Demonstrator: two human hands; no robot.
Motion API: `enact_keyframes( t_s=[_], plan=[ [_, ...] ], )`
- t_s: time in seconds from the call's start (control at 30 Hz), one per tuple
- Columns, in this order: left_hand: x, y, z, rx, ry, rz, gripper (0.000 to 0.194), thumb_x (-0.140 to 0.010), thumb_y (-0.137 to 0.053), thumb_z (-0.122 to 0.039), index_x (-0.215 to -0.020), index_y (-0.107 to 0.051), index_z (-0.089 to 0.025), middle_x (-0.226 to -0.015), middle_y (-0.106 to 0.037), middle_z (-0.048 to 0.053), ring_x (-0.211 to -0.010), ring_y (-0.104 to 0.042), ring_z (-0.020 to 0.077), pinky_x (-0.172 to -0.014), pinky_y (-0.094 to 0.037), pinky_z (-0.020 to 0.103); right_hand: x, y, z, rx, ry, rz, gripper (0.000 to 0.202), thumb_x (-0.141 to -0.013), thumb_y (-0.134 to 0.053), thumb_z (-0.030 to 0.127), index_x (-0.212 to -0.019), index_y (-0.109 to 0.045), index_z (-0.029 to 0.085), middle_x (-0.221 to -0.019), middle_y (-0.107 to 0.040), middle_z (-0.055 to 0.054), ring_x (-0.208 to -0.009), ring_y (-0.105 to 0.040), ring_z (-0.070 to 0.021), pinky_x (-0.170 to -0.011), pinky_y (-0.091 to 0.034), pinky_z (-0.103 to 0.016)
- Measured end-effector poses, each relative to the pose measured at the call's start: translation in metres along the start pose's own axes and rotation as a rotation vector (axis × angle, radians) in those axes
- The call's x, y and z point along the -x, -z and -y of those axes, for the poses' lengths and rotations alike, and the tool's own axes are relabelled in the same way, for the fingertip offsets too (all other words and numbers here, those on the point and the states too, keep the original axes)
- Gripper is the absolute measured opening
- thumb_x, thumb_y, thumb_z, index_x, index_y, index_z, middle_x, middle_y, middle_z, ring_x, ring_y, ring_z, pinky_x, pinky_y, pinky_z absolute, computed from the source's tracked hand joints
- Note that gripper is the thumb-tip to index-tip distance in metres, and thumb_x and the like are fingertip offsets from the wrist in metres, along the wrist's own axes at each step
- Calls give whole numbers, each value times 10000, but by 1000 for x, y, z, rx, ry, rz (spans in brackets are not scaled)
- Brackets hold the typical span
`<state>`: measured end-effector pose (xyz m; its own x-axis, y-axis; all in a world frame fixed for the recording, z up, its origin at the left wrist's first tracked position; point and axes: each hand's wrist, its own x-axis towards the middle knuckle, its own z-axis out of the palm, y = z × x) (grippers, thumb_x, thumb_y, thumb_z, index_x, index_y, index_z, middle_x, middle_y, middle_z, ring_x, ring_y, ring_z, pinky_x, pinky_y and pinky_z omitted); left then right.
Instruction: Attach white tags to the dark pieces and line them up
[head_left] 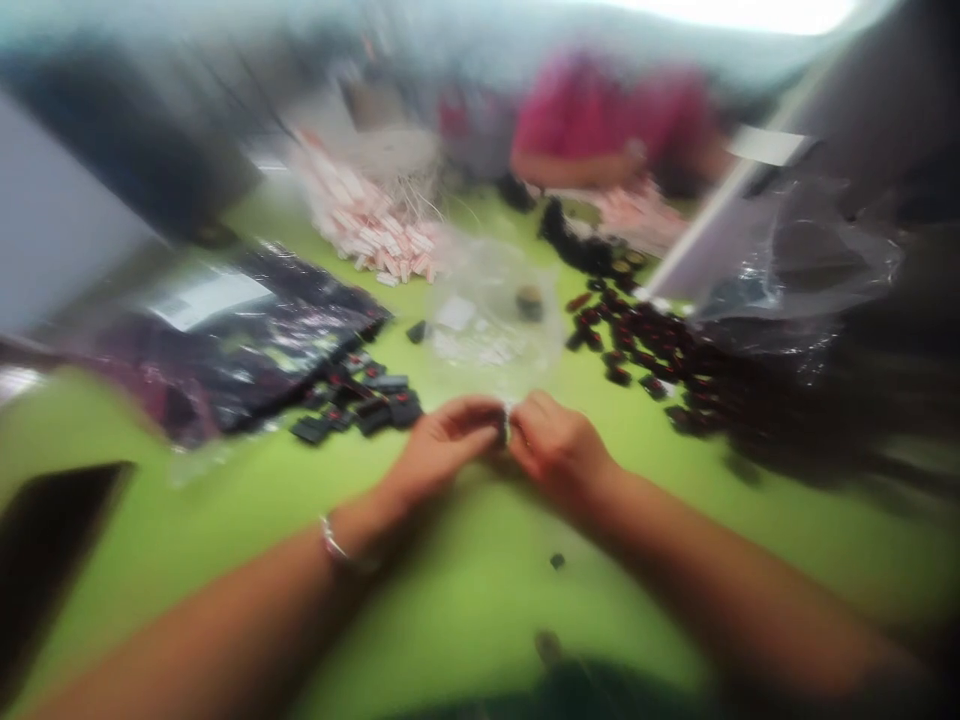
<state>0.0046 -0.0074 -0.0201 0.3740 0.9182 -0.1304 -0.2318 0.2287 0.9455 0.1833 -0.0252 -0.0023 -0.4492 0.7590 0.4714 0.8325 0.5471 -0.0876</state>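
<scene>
My left hand (459,436) and my right hand (553,440) meet over the middle of the green table (465,580). Pinched in the left fingers is a small black piece (502,428), mostly covered by them. The right fingers are curled closed against its other side, and what they grip is too small and blurred to name. Beyond the hands lies a clear plastic bag (491,345) with small white pieces in it. Left of my left hand is a pile of flat black pieces (367,400) with red spots.
Many black and red parts (652,350) spread at the right, beside a clear plastic bag (810,270). Pink and white pieces (382,235) are heaped at the back. A large plastic-wrapped package (247,330) lies left. Across the table sits a person in a pink top (577,115).
</scene>
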Motion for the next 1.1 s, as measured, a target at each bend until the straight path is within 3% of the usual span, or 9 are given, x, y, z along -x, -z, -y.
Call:
enact_keyframes(
  t_s=[0.1, 0.23, 0.37, 0.53, 0.77, 0.87, 0.97, 1.03, 1.1],
  plan=[
    [0, 1, 1, -25, -10, 8, 320, -714, -766, -233, -1021, -699, -172, -1003, -703, 91, -875, -635, 189, -801, -506, 313, 0, 1, 2, 8, -8, 27, 212, -894, -407, 173, -765, -575, 166, -688, -527, -43, -575, -441, -149, -527, -331, -279],
    [-1, 1, 1, 1, -3, -15, 315, -693, -783, -222, -991, -706, -158, -974, -712, 95, -871, -643, 192, -788, -511, 299, 1, 1, 6, -155, -100, 3, 203, -913, -411, 174, -801, -581, 171, -728, -573, -46, -623, -505, -142, -591, -406, -260],
    [0, -4, -3, 191, 47, -22, 327, -685, -790, -202, -990, -681, -161, -896, -715, 65, -771, -650, 146, -753, -518, 279, 2, 0, 9, -314, -100, -97, 196, -924, -417, 159, -897, -612, 158, -780, -627, -66, -702, -576, -151, -660, -473, -265],
    [3, -13, -11, 375, 119, -103, 386, -611, -830, -161, -957, -659, -149, -803, -704, 28, -675, -637, 100, -688, -508, 225, 5, -3, 14, -338, -89, -100, 275, -896, -431, 138, -1096, -617, 171, -886, -675, -87, -805, -637, -178, -719, -523, -300],
    [3, -14, -18, 386, 174, -86, 431, -601, -833, -160, -977, -624, -140, -747, -702, 25, -622, -628, 98, -634, -491, 210, 6, -3, 23, -426, -129, -135, 286, -888, -430, 146, -1118, -599, 144, -898, -694, -96, -799, -653, -177, -733, -530, -294],
    [1, -12, -20, 397, 150, -97, 416, -623, -821, -161, -985, -617, -151, -778, -695, 22, -662, -637, 104, -659, -499, 217, 5, 3, 13, -538, -275, -158, 320, -893, -444, 195, -1187, -567, 171, -807, -674, -37, -641, -610, -131, -645, -512, -254],
    [-1, -8, -20, 386, 133, -117, 389, -657, -797, -159, -1002, -617, -162, -785, -679, 16, -687, -637, 103, -660, -495, 212, 2, 7, -9, -544, -467, -208, 231, -868, -466, 236, -1011, -640, 185, -624, -587, 20, -503, -503, -106, -556, -461, -235],
    [-2, -6, -20, 381, 128, -121, 381, -666, -791, -163, -1006, -619, -169, -790, -673, 15, -683, -631, 100, -655, -492, 213, 0, 7, -24, -500, -560, -239, 167, -831, -485, 238, -814, -642, 184, -610, -586, 10, -539, -517, -117, -565, -449, -241],
    [-2, -5, -21, 383, 133, -108, 382, -662, -795, -169, -1004, -625, -171, -796, -674, 20, -679, -626, 100, -658, -491, 218, -1, 4, -32, -492, -622, -240, 145, -804, -498, 241, -742, -618, 188, -624, -599, 2, -582, -539, -131, -582, -450, -247]
  ],
)
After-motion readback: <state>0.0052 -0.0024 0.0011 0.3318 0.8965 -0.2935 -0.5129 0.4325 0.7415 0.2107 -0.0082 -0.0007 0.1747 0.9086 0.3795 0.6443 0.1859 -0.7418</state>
